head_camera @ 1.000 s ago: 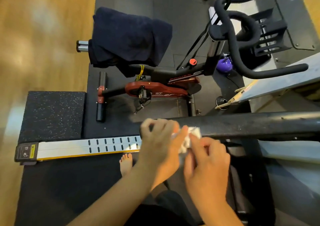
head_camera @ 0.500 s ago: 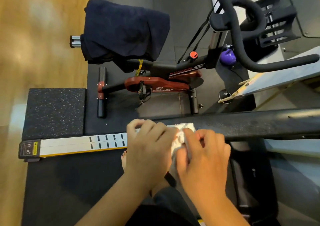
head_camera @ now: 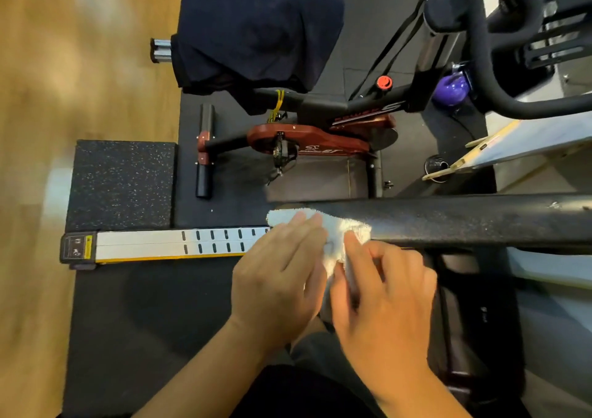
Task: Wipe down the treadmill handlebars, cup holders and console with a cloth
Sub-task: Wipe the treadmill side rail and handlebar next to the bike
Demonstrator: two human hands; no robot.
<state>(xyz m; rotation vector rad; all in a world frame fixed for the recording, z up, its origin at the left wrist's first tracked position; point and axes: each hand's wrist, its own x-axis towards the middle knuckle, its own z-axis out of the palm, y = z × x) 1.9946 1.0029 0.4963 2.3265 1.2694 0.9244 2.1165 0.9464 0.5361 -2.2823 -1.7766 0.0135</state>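
Since half a second ago the cloth [head_camera: 339,228] has spread leftward. Red-and-black bike [head_camera: 320,142] marked "POWER" stands beyond the grainy black handlebar [head_camera: 464,222], whose left end the white terry cloth drapes. The left hand [head_camera: 278,276] presses it with straight fingers; the right hand [head_camera: 384,292] lays a forefinger on it, grip too blurred to tell.

The left hand [head_camera: 278,276] and right hand [head_camera: 384,292] are seen bare, the forearms [head_camera: 198,372] likewise; black clothing [head_camera: 288,395] is seen at six o'clock.
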